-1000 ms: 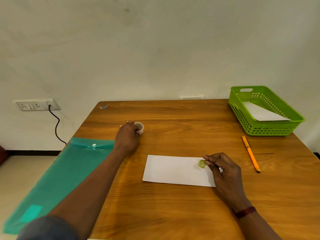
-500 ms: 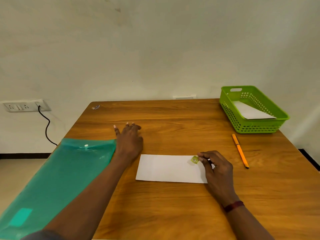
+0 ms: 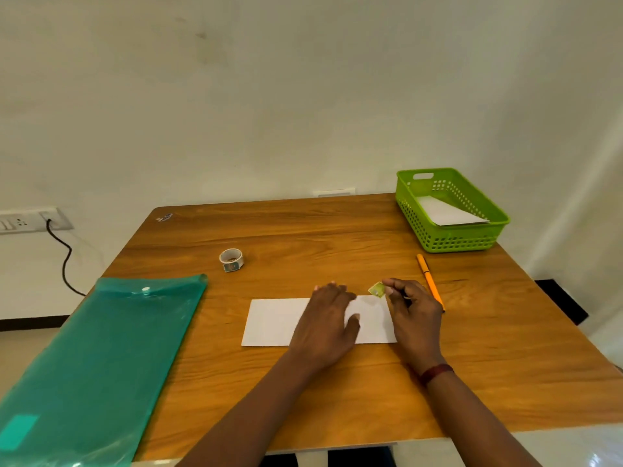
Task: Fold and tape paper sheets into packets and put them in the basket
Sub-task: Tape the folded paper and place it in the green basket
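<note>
Taping the fold: the tape may curl onto my fingertip or land crooked, and the fold may spring open if my pressing hand slips.

My right hand [image 3: 413, 310] pinches the small yellow-green tape piece [image 3: 377, 290] at the far edge of the folded white paper sheet [image 3: 279, 320]. My left hand [image 3: 328, 323] presses flat on the sheet, fingers straight. The green plastic basket [image 3: 455, 239] is well apart.

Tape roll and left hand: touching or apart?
Apart. Head view shows bare tabletop between the tape roll and the left hand.
</note>
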Action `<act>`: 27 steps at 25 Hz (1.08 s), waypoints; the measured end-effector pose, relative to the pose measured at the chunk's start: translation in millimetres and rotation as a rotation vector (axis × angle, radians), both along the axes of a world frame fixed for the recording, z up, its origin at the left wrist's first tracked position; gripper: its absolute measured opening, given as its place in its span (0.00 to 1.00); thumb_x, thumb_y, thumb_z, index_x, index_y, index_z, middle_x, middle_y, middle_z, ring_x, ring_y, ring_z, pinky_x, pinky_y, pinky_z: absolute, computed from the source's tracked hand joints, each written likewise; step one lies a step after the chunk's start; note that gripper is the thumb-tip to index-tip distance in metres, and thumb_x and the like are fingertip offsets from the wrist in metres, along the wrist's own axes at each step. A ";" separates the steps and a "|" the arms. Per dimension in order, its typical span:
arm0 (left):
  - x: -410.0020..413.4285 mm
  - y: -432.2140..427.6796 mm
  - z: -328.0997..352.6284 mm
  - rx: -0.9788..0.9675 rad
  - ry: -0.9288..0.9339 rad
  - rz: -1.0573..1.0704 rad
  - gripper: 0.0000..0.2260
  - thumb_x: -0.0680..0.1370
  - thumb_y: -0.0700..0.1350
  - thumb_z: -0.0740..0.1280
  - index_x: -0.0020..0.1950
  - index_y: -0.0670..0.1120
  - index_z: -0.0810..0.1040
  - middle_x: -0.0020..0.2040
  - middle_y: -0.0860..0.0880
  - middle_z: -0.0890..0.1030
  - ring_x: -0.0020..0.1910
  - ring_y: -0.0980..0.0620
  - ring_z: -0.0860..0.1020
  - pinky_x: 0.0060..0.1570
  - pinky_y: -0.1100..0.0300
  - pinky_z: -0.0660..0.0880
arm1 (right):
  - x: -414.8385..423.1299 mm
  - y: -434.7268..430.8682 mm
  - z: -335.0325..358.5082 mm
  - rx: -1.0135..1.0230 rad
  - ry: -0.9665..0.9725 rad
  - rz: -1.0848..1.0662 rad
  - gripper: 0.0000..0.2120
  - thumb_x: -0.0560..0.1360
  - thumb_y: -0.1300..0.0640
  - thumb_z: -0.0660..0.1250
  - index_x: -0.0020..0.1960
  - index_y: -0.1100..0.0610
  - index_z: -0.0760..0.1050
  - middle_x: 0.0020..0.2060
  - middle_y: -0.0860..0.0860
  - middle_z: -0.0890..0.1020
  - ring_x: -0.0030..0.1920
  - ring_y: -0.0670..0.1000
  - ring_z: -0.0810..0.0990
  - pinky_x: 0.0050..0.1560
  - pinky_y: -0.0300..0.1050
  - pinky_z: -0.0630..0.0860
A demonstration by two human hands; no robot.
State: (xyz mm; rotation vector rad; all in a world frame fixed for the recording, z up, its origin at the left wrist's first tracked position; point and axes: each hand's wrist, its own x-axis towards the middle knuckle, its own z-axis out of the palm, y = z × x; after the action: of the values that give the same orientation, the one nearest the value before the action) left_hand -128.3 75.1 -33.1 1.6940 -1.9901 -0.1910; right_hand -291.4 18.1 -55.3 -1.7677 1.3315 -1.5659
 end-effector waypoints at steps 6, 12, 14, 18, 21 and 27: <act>-30.0 -2.8 -11.2 -0.040 -0.077 -0.075 0.16 0.82 0.47 0.60 0.68 0.43 0.75 0.68 0.44 0.75 0.69 0.46 0.70 0.74 0.51 0.53 | -35.3 -15.9 3.0 0.164 0.083 0.116 0.10 0.76 0.65 0.67 0.49 0.51 0.82 0.46 0.43 0.83 0.49 0.36 0.79 0.47 0.27 0.72; -31.5 -2.3 -18.2 0.023 0.062 -0.024 0.13 0.82 0.48 0.60 0.66 0.46 0.72 0.65 0.49 0.73 0.62 0.51 0.72 0.60 0.59 0.70 | -36.6 -34.6 2.4 0.237 0.335 0.301 0.08 0.76 0.63 0.68 0.50 0.53 0.83 0.46 0.44 0.82 0.49 0.38 0.79 0.48 0.30 0.74; -30.7 -2.2 -20.7 0.018 0.059 -0.034 0.13 0.82 0.48 0.59 0.65 0.46 0.71 0.64 0.49 0.72 0.61 0.51 0.72 0.57 0.59 0.71 | -38.1 -41.4 4.3 0.244 0.403 0.346 0.08 0.76 0.63 0.68 0.51 0.54 0.83 0.47 0.45 0.83 0.49 0.41 0.79 0.48 0.30 0.74; -30.7 -4.3 -22.1 0.054 0.009 -0.026 0.19 0.83 0.48 0.56 0.74 0.47 0.67 0.72 0.46 0.66 0.69 0.48 0.66 0.67 0.56 0.66 | -38.8 -45.6 6.7 0.224 0.472 0.403 0.08 0.76 0.63 0.68 0.51 0.56 0.84 0.45 0.45 0.83 0.48 0.42 0.80 0.47 0.31 0.74; -31.6 -5.5 -25.0 0.063 -0.044 -0.017 0.20 0.83 0.48 0.56 0.75 0.48 0.65 0.73 0.45 0.66 0.71 0.46 0.65 0.68 0.53 0.65 | -39.0 -44.7 5.0 0.194 0.523 0.413 0.08 0.77 0.62 0.68 0.52 0.55 0.83 0.46 0.45 0.82 0.48 0.41 0.79 0.46 0.30 0.74; -31.3 -10.1 -31.1 0.067 -0.210 -0.046 0.21 0.81 0.46 0.58 0.75 0.48 0.67 0.73 0.43 0.68 0.71 0.43 0.65 0.68 0.48 0.66 | -37.0 -45.4 4.4 0.101 0.590 0.430 0.09 0.76 0.63 0.67 0.53 0.55 0.84 0.45 0.48 0.82 0.46 0.42 0.79 0.46 0.37 0.77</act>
State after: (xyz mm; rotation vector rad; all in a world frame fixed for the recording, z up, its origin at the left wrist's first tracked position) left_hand -159.6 65.0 -64.2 1.7741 -2.1992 -0.1002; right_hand -328.4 -27.3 -50.9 -2.3544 1.1206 -0.7625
